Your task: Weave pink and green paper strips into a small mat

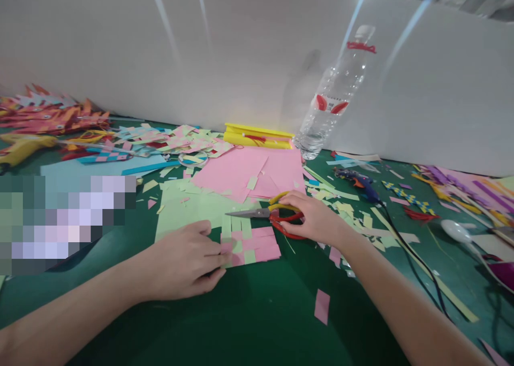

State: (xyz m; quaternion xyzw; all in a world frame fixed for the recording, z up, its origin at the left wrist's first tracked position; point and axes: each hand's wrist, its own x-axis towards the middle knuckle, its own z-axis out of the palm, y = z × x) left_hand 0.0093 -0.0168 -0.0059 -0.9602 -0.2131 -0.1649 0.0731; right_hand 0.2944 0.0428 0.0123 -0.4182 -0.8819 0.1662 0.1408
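Observation:
A small mat of woven paper strips [241,246], pink and light green, lies on the green table top. My left hand [191,260] grips its left edge with curled fingers; the thumb's exact hold is partly hidden. In my right hand [308,218] is a pair of scissors [257,213] with one yellow and one red handle. The scissor blades point left and lie just above the mat, across the upright green strips. Behind the blades spreads a light green sheet [180,205], with pink sheets [241,167] farther back.
A clear plastic bottle [335,95] stands against the grey partition [241,50]. Paper scraps [347,213] litter the right side, near a blue glue gun [361,184] with a black cord. A yellow glue gun [26,147] lies far left. A white plastic spoon [455,230] is at right.

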